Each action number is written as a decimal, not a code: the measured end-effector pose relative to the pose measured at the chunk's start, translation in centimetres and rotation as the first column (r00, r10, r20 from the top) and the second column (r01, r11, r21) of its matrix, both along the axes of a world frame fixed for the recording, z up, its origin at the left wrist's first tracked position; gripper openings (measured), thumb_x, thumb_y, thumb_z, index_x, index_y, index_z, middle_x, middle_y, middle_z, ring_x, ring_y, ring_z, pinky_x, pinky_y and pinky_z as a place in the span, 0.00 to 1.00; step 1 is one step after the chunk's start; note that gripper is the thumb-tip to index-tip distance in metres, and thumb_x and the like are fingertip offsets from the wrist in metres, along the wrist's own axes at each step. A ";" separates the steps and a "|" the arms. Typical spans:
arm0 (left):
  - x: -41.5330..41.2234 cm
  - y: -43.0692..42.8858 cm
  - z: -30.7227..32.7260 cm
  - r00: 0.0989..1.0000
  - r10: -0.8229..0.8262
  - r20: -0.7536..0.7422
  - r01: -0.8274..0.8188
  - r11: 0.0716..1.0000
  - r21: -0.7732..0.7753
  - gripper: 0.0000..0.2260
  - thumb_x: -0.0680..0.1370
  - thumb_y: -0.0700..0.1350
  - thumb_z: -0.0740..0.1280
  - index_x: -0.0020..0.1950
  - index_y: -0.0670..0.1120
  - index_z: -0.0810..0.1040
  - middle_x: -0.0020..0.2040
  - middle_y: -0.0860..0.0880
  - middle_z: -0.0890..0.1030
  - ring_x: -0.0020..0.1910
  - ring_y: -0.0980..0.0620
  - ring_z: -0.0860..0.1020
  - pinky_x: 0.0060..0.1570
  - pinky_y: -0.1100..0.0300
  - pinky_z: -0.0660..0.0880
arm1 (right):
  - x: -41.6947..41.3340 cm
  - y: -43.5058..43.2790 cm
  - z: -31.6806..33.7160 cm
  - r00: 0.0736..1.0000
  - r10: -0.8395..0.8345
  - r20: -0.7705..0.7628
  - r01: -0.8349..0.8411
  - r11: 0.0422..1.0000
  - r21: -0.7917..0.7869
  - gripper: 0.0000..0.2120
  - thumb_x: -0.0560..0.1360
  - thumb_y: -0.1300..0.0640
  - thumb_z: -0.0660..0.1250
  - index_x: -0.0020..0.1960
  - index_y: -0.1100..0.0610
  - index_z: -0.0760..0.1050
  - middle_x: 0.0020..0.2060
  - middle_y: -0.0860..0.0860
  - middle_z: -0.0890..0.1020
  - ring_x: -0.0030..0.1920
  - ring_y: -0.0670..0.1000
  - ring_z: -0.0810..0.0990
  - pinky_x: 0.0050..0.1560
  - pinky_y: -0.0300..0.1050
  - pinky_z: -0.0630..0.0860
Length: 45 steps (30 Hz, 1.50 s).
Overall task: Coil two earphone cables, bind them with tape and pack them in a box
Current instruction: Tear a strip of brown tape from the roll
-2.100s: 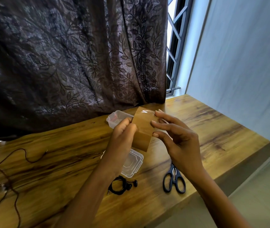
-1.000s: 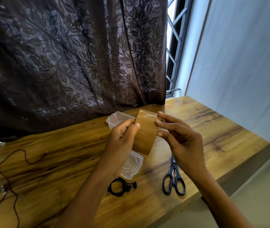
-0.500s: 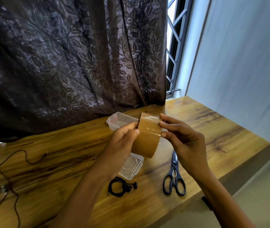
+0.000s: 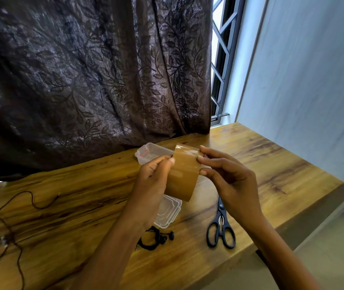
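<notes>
I hold a roll of brown tape in the air above the wooden table, between my two hands. The roll is a wide, smooth and glossy ring, and it is tilted with its broad band toward me. My left hand has its fingers curled round the left edge of the roll. My right hand pinches the right edge with bent fingertips near the top.

The table has a warm, streaky grain. Behind my left hand stands a small box of clear plastic with rounded corners. Under the roll lies its clear lid, flat, with a stepped rim. Just in front of the lid is one black earphone cable, wound in a small ring. The other cable, thin and dark, lies uncoiled in loose loops far to my left. Black scissors lie closed under my right wrist. A dark curtain with a leaf pattern hangs behind the table.
</notes>
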<state>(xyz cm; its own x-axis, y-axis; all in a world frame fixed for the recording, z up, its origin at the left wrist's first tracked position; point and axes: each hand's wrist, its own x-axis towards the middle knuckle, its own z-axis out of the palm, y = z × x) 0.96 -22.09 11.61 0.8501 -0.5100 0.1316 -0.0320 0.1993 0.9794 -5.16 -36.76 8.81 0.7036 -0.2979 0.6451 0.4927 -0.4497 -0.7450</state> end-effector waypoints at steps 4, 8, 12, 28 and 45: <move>0.2 0.4 0.1 0.998 -0.058 -0.035 0.058 0.998 -0.007 0.18 0.80 0.39 0.55 0.41 0.49 0.83 0.40 0.52 0.85 0.42 0.56 0.80 0.43 0.60 0.77 | -0.1 -0.2 0.3 0.999 0.040 -0.029 -0.038 0.997 0.066 0.13 0.69 0.60 0.71 0.53 0.54 0.78 0.57 0.49 0.79 0.59 0.42 0.77 0.53 0.32 0.74; 0.1 0.7 0.0 0.991 -0.132 0.014 0.132 0.990 0.051 0.14 0.79 0.36 0.55 0.52 0.50 0.78 0.46 0.53 0.85 0.48 0.57 0.81 0.46 0.63 0.78 | -0.4 -0.2 0.6 0.998 0.025 -0.050 -0.023 0.999 0.049 0.13 0.71 0.58 0.68 0.56 0.55 0.78 0.57 0.50 0.80 0.59 0.43 0.78 0.55 0.36 0.76; 0.0 0.6 -0.4 0.977 -0.198 0.074 0.190 0.976 0.102 0.16 0.79 0.36 0.57 0.65 0.46 0.72 0.57 0.48 0.82 0.57 0.52 0.80 0.57 0.56 0.76 | -0.6 0.4 1.7 0.993 -0.086 -0.081 0.079 0.994 -0.081 0.16 0.69 0.47 0.67 0.53 0.53 0.80 0.55 0.46 0.80 0.58 0.40 0.77 0.55 0.36 0.76; -0.8 0.7 0.0 0.941 -0.214 0.261 0.183 0.973 0.137 0.20 0.78 0.30 0.57 0.49 0.58 0.72 0.41 0.65 0.82 0.48 0.70 0.78 0.45 0.76 0.72 | 0.2 0.1 3.7 0.992 -0.097 -0.081 0.076 0.970 -0.232 0.16 0.62 0.57 0.78 0.49 0.56 0.81 0.47 0.47 0.82 0.50 0.42 0.81 0.49 0.36 0.79; -1.0 0.7 -0.2 0.918 -0.258 0.301 0.236 0.966 0.107 0.17 0.79 0.33 0.57 0.58 0.54 0.72 0.53 0.58 0.82 0.58 0.61 0.78 0.53 0.70 0.74 | 0.1 1.5 2.5 0.973 -0.218 0.080 0.232 0.933 -0.275 0.10 0.68 0.56 0.71 0.41 0.64 0.82 0.45 0.52 0.83 0.46 0.42 0.79 0.42 0.28 0.77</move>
